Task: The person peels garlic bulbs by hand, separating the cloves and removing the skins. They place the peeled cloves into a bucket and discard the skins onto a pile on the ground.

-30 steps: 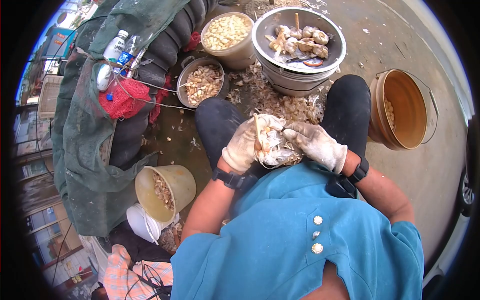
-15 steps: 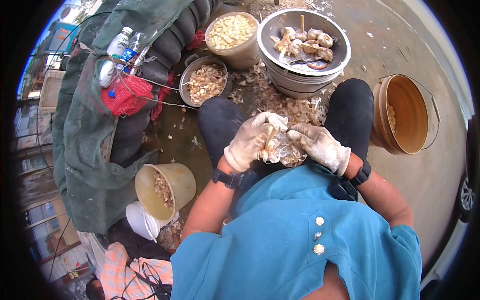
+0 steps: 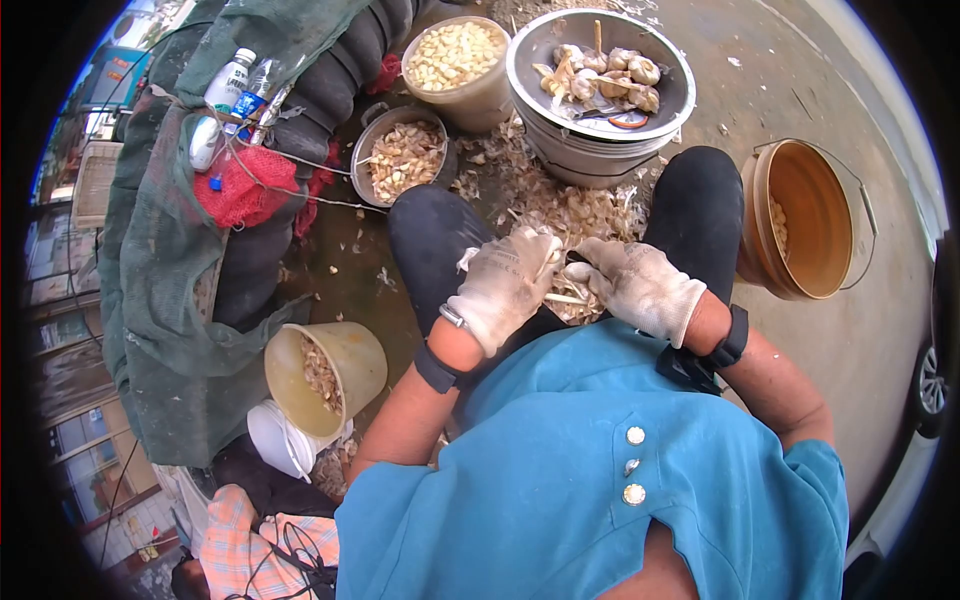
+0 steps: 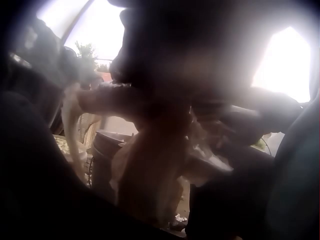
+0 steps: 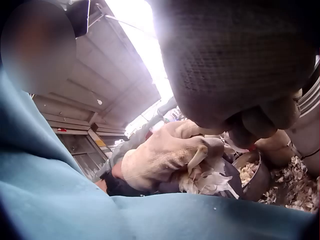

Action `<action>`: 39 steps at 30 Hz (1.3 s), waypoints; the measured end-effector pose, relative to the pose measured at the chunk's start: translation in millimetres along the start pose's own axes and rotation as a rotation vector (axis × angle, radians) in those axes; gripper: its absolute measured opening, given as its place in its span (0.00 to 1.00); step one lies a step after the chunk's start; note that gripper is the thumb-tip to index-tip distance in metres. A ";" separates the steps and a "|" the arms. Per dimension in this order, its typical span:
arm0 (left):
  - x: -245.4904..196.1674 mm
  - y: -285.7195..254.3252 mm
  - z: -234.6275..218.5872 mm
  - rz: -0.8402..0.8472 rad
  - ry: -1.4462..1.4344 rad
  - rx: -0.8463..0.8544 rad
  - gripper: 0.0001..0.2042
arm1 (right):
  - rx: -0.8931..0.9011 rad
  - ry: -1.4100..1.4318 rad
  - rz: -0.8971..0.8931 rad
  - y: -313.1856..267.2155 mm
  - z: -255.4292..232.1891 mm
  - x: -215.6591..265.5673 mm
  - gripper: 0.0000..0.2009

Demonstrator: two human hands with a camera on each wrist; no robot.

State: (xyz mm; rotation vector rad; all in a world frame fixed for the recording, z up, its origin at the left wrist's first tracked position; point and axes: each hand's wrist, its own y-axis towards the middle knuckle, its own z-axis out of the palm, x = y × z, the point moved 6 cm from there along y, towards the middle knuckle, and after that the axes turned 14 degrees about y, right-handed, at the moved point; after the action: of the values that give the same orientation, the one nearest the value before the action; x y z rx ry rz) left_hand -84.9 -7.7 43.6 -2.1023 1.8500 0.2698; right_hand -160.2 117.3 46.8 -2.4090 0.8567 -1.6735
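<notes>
Over the lap, the gloved left hand [image 3: 505, 285] curls its fingers around a garlic bulb [image 3: 568, 296] (papery skins trailing), while the right hand [image 3: 640, 285] pinches it from the other side. Beyond the knees lies a peel pile [image 3: 560, 205], then a metal basin [image 3: 600, 70] of bulbs.

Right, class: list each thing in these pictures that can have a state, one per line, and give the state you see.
left hand: gloved, fingers curled round the garlic bulb
right hand: gloved, pinching at the same bulb
garlic bulb: between the hands, skin torn and loose
metal basin: upright, holding whole bulbs
cream bucket: upright, full of peeled cloves
orange bucket: tilted, nearly empty
yellow bucket: tilted, partly filled
small pot: upright, filled
</notes>
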 end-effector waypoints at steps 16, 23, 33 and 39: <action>-14.6 1.0 21.0 0.151 0.479 0.240 0.05 | 0.120 -0.095 0.019 2.6 19.3 -17.3 0.13; -13.3 -3.6 26.6 0.288 0.504 0.181 0.05 | 0.152 -0.130 0.038 -0.4 17.2 -15.5 0.13; -6.6 -11.6 23.7 0.359 0.224 0.176 0.10 | 0.273 -0.008 0.067 -3.1 17.8 -13.8 0.16; -2.9 -14.0 20.3 0.335 0.128 0.189 0.13 | 0.238 0.065 0.048 -2.3 18.3 -22.0 0.18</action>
State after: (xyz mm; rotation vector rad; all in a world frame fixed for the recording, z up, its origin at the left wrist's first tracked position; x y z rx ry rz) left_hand -70.0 3.9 27.5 -1.7167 2.2057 0.0351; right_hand -148.5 125.6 22.0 -2.1718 0.6742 -1.7349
